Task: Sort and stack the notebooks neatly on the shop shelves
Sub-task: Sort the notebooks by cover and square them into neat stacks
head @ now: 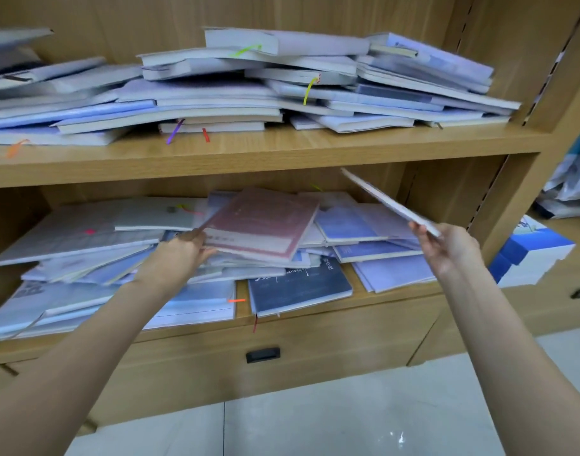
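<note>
Fingers (201, 246) of left hand (183, 255) curl under edge of pink notebook (262, 222), lifting it off lower-shelf heap. Right hand (446, 246) pinches corner of thin white notebook (385, 200), tilted, clear of pile. Lower shelf (397, 296): notebooks scattered, overlapping, askew. Upper shelf (249, 153): loose slumped stacks, ribbon markers hanging. Judgement: sorting barely begun; nearly all stacking left.
</note>
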Demonstrator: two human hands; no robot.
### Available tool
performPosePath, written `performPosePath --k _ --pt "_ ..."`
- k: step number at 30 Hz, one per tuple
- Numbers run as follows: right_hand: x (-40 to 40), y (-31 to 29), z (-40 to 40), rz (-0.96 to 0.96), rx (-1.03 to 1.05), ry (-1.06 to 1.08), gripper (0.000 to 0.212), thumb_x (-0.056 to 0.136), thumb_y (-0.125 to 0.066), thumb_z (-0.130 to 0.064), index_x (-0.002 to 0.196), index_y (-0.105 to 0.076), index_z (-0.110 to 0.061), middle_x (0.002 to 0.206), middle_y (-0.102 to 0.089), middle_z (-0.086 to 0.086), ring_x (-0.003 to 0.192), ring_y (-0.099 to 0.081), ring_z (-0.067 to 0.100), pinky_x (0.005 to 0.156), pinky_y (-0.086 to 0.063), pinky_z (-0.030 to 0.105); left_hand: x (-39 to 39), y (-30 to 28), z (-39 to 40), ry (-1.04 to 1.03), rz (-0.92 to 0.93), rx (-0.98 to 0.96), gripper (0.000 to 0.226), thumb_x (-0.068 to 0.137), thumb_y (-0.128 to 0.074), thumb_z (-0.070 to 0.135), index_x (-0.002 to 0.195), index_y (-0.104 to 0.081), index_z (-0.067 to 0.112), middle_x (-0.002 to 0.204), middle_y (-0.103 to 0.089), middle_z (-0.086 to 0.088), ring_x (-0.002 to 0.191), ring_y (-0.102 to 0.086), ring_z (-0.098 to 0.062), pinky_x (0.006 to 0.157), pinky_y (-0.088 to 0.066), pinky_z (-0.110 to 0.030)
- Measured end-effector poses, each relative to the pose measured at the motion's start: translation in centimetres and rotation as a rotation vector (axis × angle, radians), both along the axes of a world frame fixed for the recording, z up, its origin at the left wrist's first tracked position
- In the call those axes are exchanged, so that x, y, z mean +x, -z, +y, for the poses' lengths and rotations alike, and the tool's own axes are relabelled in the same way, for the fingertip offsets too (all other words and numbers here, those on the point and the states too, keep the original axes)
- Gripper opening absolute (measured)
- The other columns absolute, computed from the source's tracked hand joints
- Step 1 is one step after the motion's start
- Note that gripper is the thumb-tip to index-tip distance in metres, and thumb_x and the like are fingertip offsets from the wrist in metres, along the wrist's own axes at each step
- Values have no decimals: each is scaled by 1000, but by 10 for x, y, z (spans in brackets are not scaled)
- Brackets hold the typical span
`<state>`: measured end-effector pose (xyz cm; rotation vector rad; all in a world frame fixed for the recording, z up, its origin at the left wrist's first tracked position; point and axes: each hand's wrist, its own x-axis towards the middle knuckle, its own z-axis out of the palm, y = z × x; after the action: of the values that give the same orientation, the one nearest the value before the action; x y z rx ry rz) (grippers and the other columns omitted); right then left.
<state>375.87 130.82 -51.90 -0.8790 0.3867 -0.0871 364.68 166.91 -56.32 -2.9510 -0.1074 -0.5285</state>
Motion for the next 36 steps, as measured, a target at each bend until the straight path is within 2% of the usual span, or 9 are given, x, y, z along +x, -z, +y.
performPosePath --k 2,5,8,14,22,26,31,33,36 --pt "-13 -5 5 -44 -90 -88 10 89 -41 14 87 -48 7 109 -52 24 51 -68 23 55 -53 18 1 1 -6 -46 31 -59 28 82 -69 23 94 -63 -2 92 -65 -21 84 -64 -39 64 -50 -43" --pt "-34 -9 38 -156 -232 -272 22 92 -41 12 108 -46 -3 98 -56 10 77 -65 28 72 -55 25 0 3 -33 -146 -20 -251 50 88 -60 35 121 -52 -1 107 -61 -24 103 -56 -38 81 -44 -42" --pt "-45 6 88 -186 -388 -447 28 93 -44 8 111 -40 -13 103 -56 7 79 -60 22 51 -55 20 0 5 -59 -177 -121 -370 81 82 -69 33 142 -26 -1 126 -50 -28 112 -51 -40 88 -43 -43" --pt "-25 54 124 -333 -1155 -551 22 89 -62 -18 105 -61 -4 100 -57 7 75 -60 24 76 -51 38 17 32 -53 223 -265 148 74 56 -68 -11 122 -42 11 119 -63 -16 101 -65 -34 82 -53 -46" --pt "52 67 85 177 -229 -291 43 85 -68 -12 119 -43 -3 106 -55 16 89 -59 22 89 -52 32 19 38 -40 206 -208 157 83 44 -88 -5 116 -51 11 109 -69 -12 95 -68 -26 78 -55 -38" --pt "57 63 93 206 -168 -248 46 81 -68 2 122 -48 7 108 -64 20 84 -66 26 54 -56 21 17 39 -43 159 -184 163 74 40 -88 -7 109 -67 7 107 -69 -14 94 -69 -28 78 -55 -41" --pt "54 38 64 161 -326 -82 10 84 -61 -3 92 -55 -3 41 -51 2 30 -45 5 35 -35 16 17 41 -41 127 -183 166 78 35 -89 -8 108 -67 5 107 -69 -16 92 -69 -29 76 -55 -42" --pt "44 30 42 104 -431 67 10 89 -53 -13 84 -47 -8 63 -48 3 48 -44 12 50 -39 23 17 41 -43 118 -183 171 76 36 -88 -9 108 -67 4 107 -69 -17 92 -69 -30 76 -55 -43" --pt "25 20 20 37 -421 5 33 96 -49 -19 126 -39 -11 108 -41 -2 81 -55 25 76 -52 31 16 37 -50 104 -192 165 70 38 -86 -12 105 -68 2 105 -69 -18 91 -69 -33 74 -55 -46"
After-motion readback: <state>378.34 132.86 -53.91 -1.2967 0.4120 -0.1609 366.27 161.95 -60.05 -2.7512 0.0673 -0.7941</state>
